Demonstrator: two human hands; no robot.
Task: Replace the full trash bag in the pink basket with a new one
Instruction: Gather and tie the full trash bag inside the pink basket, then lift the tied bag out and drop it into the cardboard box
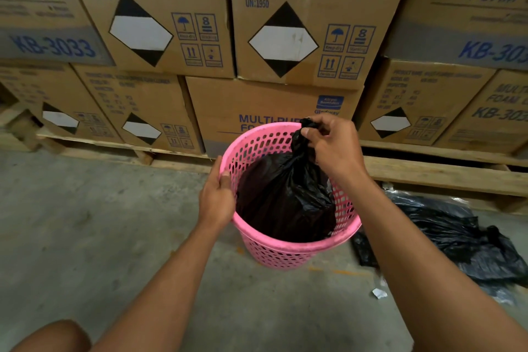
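A pink perforated basket (285, 248) stands on the concrete floor, tilted toward me. Inside it sits a full black trash bag (285, 194) with its neck gathered and twisted upward. My right hand (334, 146) pinches the gathered neck of the bag above the basket's far rim. My left hand (217, 194) grips the basket's left rim, thumb on the inside edge.
Black plastic bags (463, 234) lie crumpled on the floor right of the basket. Stacked cardboard cartons (274, 106) on wooden pallets (428, 174) stand just behind. A white scrap (379, 293) lies on the concrete. My knee (54, 337) shows at bottom left.
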